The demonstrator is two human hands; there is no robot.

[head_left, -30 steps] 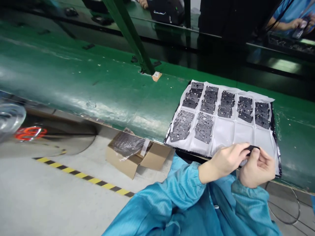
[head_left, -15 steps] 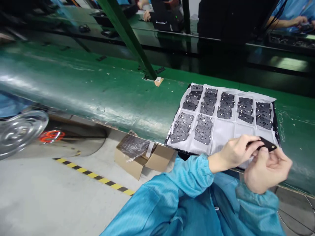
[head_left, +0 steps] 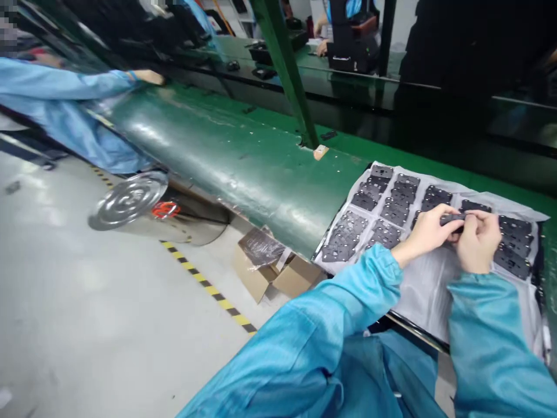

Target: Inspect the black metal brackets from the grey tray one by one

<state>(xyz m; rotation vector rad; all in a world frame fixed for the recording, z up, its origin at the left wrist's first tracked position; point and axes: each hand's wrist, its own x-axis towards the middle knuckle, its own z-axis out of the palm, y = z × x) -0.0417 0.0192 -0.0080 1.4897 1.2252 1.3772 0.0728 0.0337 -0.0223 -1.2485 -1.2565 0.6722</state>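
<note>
Between my two hands is a thin black plate [head_left: 451,219], seen nearly edge-on above the tray. My left hand [head_left: 429,229] pinches its left end, and my right hand [head_left: 480,239] has its fingers closed round the right end. Under them lies a tray lined with white sheet [head_left: 429,290], divided into compartments. Overlapping dark plates [head_left: 346,235] with small holes and shiny spots fill the back row and the left compartments of the front row. My hands and forearms hide part of the tray.
The tray lies on a long green bench [head_left: 243,168] with a slanted green post [head_left: 287,75] behind. An open cardboard box [head_left: 296,276] and a round metal stool [head_left: 130,200] stand below. A co-worker's blue sleeve [head_left: 65,81] reaches over the bench at left.
Both hands have moved with the black plate from the tray's front right to over its back row. The plate now shows more edge-on. The view has shifted, bringing a co-worker's arm in at left.
</note>
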